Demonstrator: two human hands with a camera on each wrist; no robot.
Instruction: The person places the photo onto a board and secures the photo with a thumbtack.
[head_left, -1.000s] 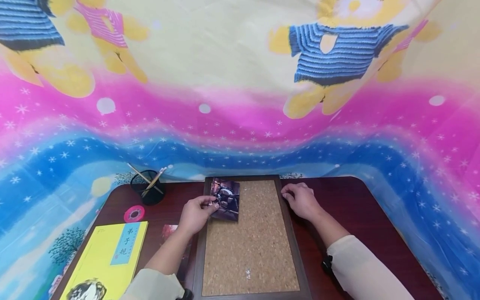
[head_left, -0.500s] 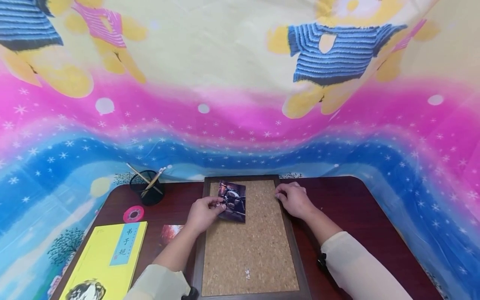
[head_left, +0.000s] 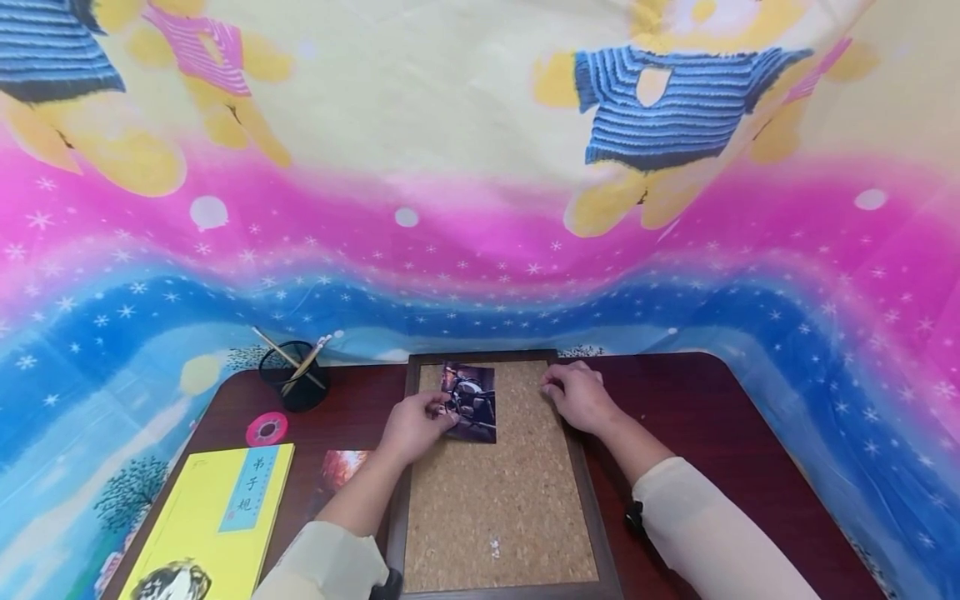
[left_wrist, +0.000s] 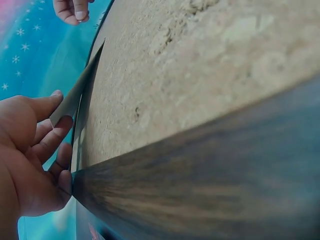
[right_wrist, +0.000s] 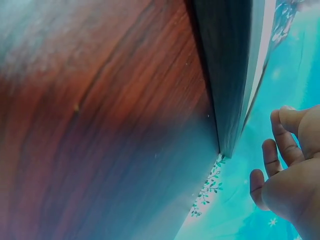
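Note:
My left hand (head_left: 417, 427) pinches a photo print (head_left: 474, 403) by its left edge, thumb on the picture side. The print has dark tones and seems to show a motorcycle. It lies over the upper left of a cork board (head_left: 498, 492) in a dark wooden frame. Tilted, its held edge stands off the cork in the left wrist view, where the print (left_wrist: 79, 90) is seen nearly edge-on. My right hand (head_left: 581, 398) hovers by the board's upper right edge, thumb and index tips together. A tiny pale piece shows at those fingertips; its kind is unclear.
Small white bits (head_left: 495, 547) sit low on the cork. To the left are a yellow book (head_left: 210, 508), a pink tape roll (head_left: 267, 429), a black mesh pen cup (head_left: 303, 392) with sticks, and another print (head_left: 341, 471) partly under my left forearm. A patterned curtain (head_left: 480, 275) borders the table.
My left hand has carried the photo print rightward, from the frame's left side onto the cork. The right hand has moved left, from the frame's outer edge to over its right side.

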